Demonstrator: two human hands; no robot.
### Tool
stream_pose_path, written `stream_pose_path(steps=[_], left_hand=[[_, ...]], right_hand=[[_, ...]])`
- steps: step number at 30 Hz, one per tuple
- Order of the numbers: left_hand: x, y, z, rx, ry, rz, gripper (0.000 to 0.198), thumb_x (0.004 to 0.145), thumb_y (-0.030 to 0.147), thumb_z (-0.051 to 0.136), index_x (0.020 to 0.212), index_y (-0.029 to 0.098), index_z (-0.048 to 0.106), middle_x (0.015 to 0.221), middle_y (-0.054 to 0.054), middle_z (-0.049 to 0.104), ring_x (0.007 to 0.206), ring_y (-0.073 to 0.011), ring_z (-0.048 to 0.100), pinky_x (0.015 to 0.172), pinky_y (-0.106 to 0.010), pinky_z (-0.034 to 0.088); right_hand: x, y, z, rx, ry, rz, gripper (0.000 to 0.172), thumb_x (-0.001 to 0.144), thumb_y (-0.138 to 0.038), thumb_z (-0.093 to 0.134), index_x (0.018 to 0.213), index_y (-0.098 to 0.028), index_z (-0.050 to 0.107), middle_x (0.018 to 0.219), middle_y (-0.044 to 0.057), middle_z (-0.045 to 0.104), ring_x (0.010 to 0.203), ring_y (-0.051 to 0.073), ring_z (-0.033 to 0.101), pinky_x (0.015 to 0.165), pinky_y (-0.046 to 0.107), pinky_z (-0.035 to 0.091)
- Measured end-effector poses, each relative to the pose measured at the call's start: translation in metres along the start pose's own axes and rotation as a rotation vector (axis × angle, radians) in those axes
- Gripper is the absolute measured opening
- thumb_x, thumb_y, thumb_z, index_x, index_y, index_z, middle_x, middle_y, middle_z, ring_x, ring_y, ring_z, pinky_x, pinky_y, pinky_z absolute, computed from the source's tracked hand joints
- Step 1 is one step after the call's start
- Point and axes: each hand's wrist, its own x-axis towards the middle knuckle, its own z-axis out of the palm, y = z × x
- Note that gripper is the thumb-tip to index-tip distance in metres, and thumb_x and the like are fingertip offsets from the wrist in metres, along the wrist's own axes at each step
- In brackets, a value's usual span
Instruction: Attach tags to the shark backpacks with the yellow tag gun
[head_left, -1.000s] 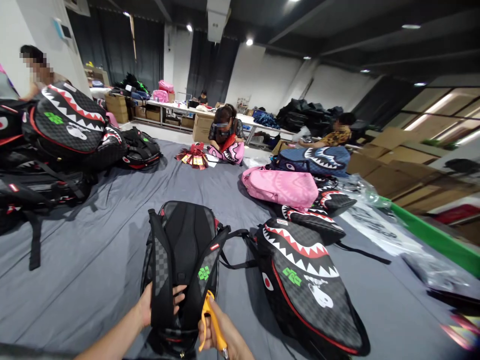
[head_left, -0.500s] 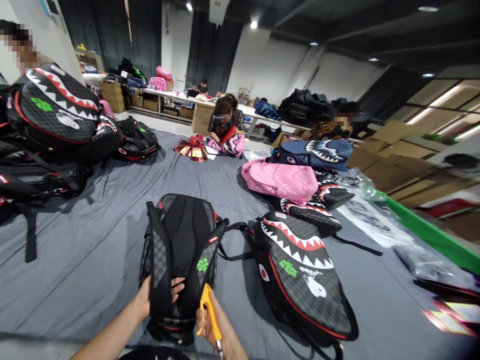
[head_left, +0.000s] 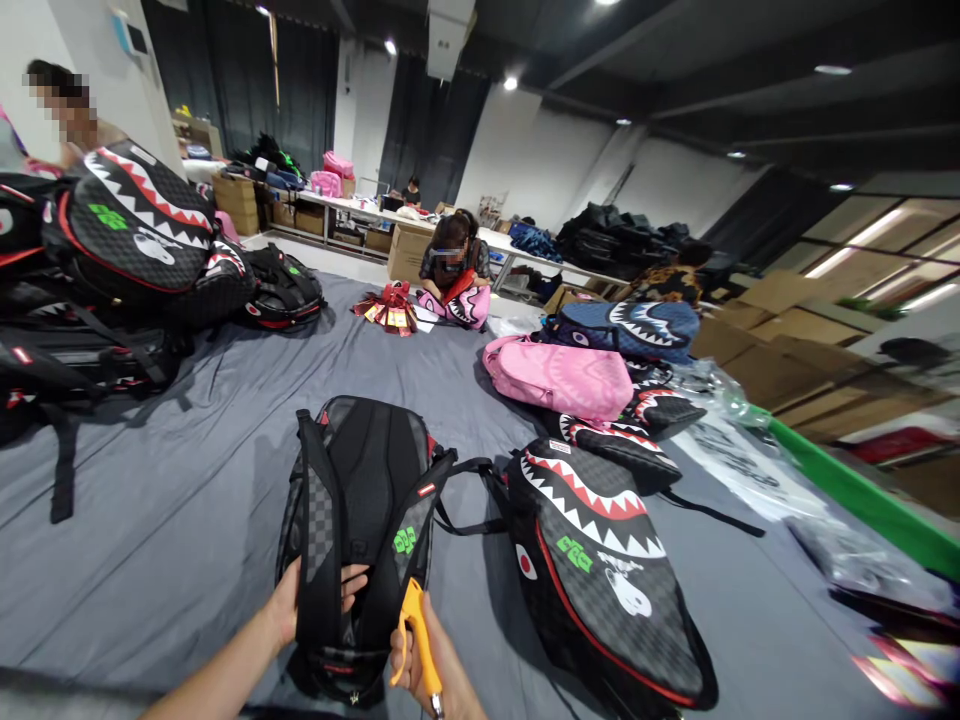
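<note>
A black checkered backpack [head_left: 371, 480] lies back side up on the grey sheet in front of me. My left hand [head_left: 289, 605] grips its left shoulder strap [head_left: 321, 560] near the bottom, thumb under and fingers curled behind. My right hand [head_left: 435, 665] is closed round yellow-handled scissors [head_left: 416, 640], held beside the right strap, blades pointing down out of view. A second backpack with a shark-mouth print [head_left: 600, 560] lies face up just to the right, its straps touching the first one.
Black shark backpacks [head_left: 142, 240] are piled at the left. Pink [head_left: 562, 375] and blue [head_left: 637, 325] ones lie to the right. A seated person [head_left: 454, 265] works at the sheet's far edge. Cardboard boxes [head_left: 787, 330] and plastic bags [head_left: 750, 450] line the right side.
The view has shifted slightly down and then back up. Both hands keep their hold; the left hand stays on the strap and the scissors stay beside it.
</note>
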Motion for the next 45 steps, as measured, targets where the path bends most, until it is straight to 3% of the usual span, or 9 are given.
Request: stream_pose_path(steps=[6, 10, 14, 24, 30, 36, 40, 42, 45], left_hand=[[0.000, 0.000, 0.001, 0.024, -0.020, -0.021, 0.073, 0.089, 0.041, 0.046, 0.140, -0.011, 0.040, 0.124, -0.029, 0.063, 0.113, -0.0314, 0.065, 0.095, -0.041, 0.051], [0.000, -0.001, 0.005, 0.006, 0.031, 0.003, 0.075, 0.090, 0.043, 0.043, 0.140, -0.011, 0.038, 0.124, -0.029, 0.063, 0.111, -0.0318, 0.066, 0.092, -0.042, 0.052], [0.000, -0.001, 0.007, 0.012, 0.075, 0.013, 0.073, 0.092, 0.041, 0.039, 0.142, -0.011, 0.035, 0.124, -0.028, 0.064, 0.111, -0.0315, 0.066, 0.090, -0.042, 0.053], [0.000, 0.000, 0.006, -0.020, 0.056, 0.003, 0.078, 0.089, 0.042, 0.040, 0.143, -0.013, 0.031, 0.124, -0.031, 0.062, 0.112, -0.0335, 0.065, 0.092, -0.043, 0.052], [-0.002, -0.001, 0.011, -0.034, 0.062, 0.030, 0.077, 0.089, 0.039, 0.044, 0.147, -0.008, 0.026, 0.128, -0.029, 0.061, 0.114, -0.0335, 0.064, 0.090, -0.043, 0.052], [-0.004, 0.001, 0.009, -0.051, 0.002, 0.019, 0.074, 0.087, 0.038, 0.048, 0.147, -0.002, 0.031, 0.137, -0.026, 0.056, 0.120, -0.0339, 0.060, 0.094, -0.044, 0.051], [-0.005, 0.002, 0.009, -0.069, -0.020, -0.008, 0.078, 0.088, 0.038, 0.044, 0.149, -0.006, 0.022, 0.137, -0.027, 0.055, 0.124, -0.0325, 0.057, 0.097, -0.043, 0.049], [-0.004, 0.002, 0.009, -0.086, -0.028, -0.032, 0.081, 0.087, 0.039, 0.043, 0.150, -0.008, 0.019, 0.136, -0.028, 0.055, 0.123, -0.0322, 0.058, 0.098, -0.043, 0.048], [-0.004, 0.004, 0.011, -0.104, -0.059, -0.049, 0.081, 0.088, 0.040, 0.041, 0.150, -0.008, 0.019, 0.133, -0.027, 0.058, 0.120, -0.0311, 0.060, 0.100, -0.044, 0.046]], right_hand=[[0.002, 0.001, 0.000, 0.003, -0.029, -0.012, 0.064, 0.092, -0.070, 0.040, 0.084, -0.012, 0.065, 0.061, 0.005, 0.065, 0.047, 0.017, 0.065, 0.044, 0.027, 0.053], [0.001, 0.002, 0.002, -0.019, 0.046, -0.030, 0.070, 0.094, -0.070, 0.032, 0.079, -0.010, 0.064, 0.058, 0.006, 0.063, 0.044, 0.016, 0.062, 0.042, 0.026, 0.052], [-0.001, 0.002, 0.005, -0.039, 0.051, -0.039, 0.069, 0.092, -0.072, 0.035, 0.076, -0.011, 0.063, 0.058, 0.005, 0.062, 0.045, 0.015, 0.062, 0.043, 0.025, 0.051], [-0.002, 0.000, 0.007, -0.123, 0.053, -0.050, 0.069, 0.085, -0.077, 0.044, 0.069, -0.012, 0.063, 0.058, 0.005, 0.062, 0.046, 0.015, 0.061, 0.048, 0.028, 0.052], [0.003, 0.018, -0.008, -0.176, 0.181, -0.093, 0.081, 0.086, -0.082, 0.029, 0.061, -0.012, 0.061, 0.055, 0.008, 0.061, 0.048, 0.016, 0.063, 0.050, 0.027, 0.053], [-0.010, 0.036, 0.000, -0.306, 0.343, -0.293, 0.078, 0.060, -0.094, 0.049, 0.066, -0.017, 0.059, 0.057, 0.005, 0.063, 0.049, 0.018, 0.064, 0.048, 0.029, 0.052], [-0.025, 0.046, -0.001, -0.436, 0.455, -0.344, 0.079, 0.050, -0.097, 0.053, 0.074, -0.021, 0.056, 0.053, 0.002, 0.062, 0.042, 0.020, 0.060, 0.041, 0.031, 0.047], [-0.032, 0.053, -0.006, -0.487, 0.501, -0.386, 0.078, 0.051, -0.096, 0.054, 0.074, -0.022, 0.055, 0.053, 0.001, 0.062, 0.042, 0.020, 0.059, 0.039, 0.029, 0.044], [-0.040, 0.063, -0.012, -0.577, 0.542, -0.471, 0.073, 0.064, -0.091, 0.050, 0.080, -0.021, 0.056, 0.052, 0.001, 0.061, 0.040, 0.017, 0.056, 0.039, 0.027, 0.040]])
